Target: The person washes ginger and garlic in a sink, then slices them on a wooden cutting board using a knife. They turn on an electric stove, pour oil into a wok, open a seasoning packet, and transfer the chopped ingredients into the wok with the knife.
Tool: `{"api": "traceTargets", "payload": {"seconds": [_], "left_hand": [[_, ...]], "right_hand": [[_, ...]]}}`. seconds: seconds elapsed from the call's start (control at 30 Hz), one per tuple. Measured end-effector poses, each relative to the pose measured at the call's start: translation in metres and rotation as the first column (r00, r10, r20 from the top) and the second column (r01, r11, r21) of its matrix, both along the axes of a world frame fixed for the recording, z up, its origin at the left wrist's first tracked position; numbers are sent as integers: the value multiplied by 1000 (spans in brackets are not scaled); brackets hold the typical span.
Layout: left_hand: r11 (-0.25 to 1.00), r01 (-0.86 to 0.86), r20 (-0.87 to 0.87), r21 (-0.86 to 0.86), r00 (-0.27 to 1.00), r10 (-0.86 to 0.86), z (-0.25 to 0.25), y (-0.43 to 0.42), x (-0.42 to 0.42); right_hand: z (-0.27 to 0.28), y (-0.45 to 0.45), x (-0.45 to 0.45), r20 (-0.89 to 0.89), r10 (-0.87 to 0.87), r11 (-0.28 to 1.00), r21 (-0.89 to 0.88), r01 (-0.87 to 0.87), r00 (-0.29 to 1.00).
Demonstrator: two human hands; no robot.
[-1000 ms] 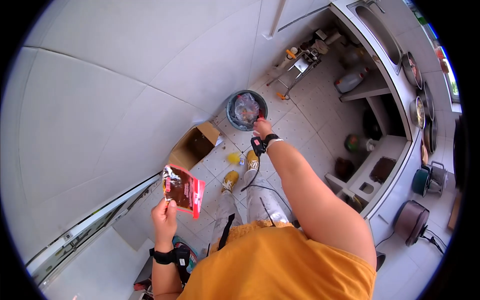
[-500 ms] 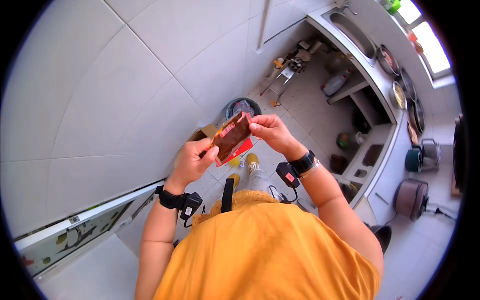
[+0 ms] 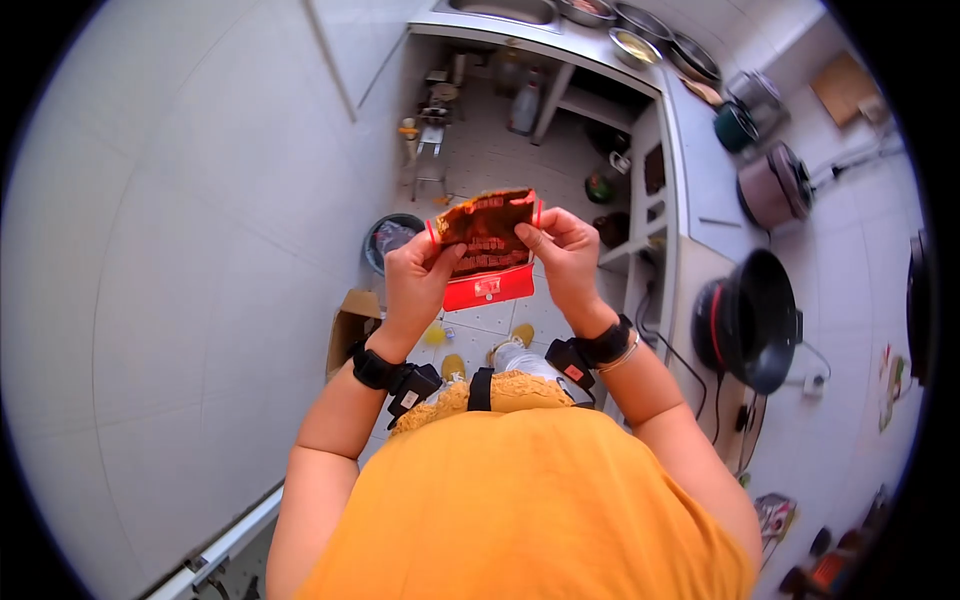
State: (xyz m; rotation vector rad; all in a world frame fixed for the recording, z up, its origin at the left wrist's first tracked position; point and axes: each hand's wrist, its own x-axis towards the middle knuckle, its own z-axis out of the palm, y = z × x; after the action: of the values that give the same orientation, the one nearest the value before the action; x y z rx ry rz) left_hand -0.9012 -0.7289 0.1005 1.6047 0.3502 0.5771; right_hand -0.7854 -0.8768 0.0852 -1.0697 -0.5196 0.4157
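Both hands hold up a red and brown food packet (image 3: 487,235) in front of my body, above the floor. The packet is a flat pouch with pale lettering and a bright red band along its lower edge. My left hand (image 3: 418,275) pinches its left side, thumb on the near face. At the right side my right hand (image 3: 567,258) grips it near the upper corner, thumb pressed on the face. What is inside the packet is hidden.
A bin with a plastic liner (image 3: 393,238) and a cardboard box (image 3: 352,325) stand by the left wall. To the right runs a counter (image 3: 705,175) carrying metal bowls (image 3: 636,47), a rice cooker (image 3: 775,187) and a black wok (image 3: 762,322).
My view has turned toward the right, bringing the wok into sight. The packet now faces me more squarely, its red band level at the bottom. Both hands keep their hold.
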Motion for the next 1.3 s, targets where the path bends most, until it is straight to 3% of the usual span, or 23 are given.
{"api": "traceTargets", "payload": {"seconds": [0.13, 0.17, 0.2, 0.33, 0.43, 0.5, 0.6, 0.73, 0.87, 0.93, 1.0, 1.13, 1.3], "left_hand": [[986, 145, 57, 79, 987, -149, 10, -45, 35], [973, 212, 56, 90, 974, -218, 10, -58, 44], [950, 304, 86, 66, 947, -309, 40, -23, 19], [878, 477, 134, -46, 874, -468, 60, -39, 22], [745, 663, 76, -72, 748, -659, 70, -67, 29], [644, 739, 89, -196, 668, -739, 66, -77, 27], [601, 780, 145, -177, 625, -767, 55, -83, 30], [509, 834, 233, -214, 549, -802, 55, -93, 26], [411, 886, 262, -217, 458, -849, 50, -93, 25], [333, 918, 235, -214, 379, -895, 56, -106, 29], [158, 894, 222, -420, 270, -937, 64, -111, 29], [133, 938, 150, -320, 189, -971, 60, -129, 42], [78, 922, 152, -378, 145, -978, 58, -141, 58]], "right_hand": [[13, -70, 19, 70, 69, 992, -110, -61, 995], [18, -89, 21, -29, 119, 990, -75, -121, 992], [58, -61, -16, -111, 139, 986, -76, -148, 984], [64, -91, -36, -55, 7, 981, -193, -17, 998], [84, -124, -54, 13, -190, 961, -200, 189, 982], [88, -134, -68, 54, -262, 938, -222, 267, 964], [107, -130, -91, 190, -342, 860, -331, 388, 920], [100, -132, -109, 140, -455, 814, -334, 475, 879], [96, -129, -131, 223, -562, 718, -349, 603, 797], [101, -136, -139, 13, -640, 744, -241, 624, 768], [101, -133, -149, -32, -676, 718, -250, 649, 736], [97, -139, -154, -71, -699, 705, -237, 668, 712], [94, -149, -149, -87, -759, 642, -269, 718, 646]]}}
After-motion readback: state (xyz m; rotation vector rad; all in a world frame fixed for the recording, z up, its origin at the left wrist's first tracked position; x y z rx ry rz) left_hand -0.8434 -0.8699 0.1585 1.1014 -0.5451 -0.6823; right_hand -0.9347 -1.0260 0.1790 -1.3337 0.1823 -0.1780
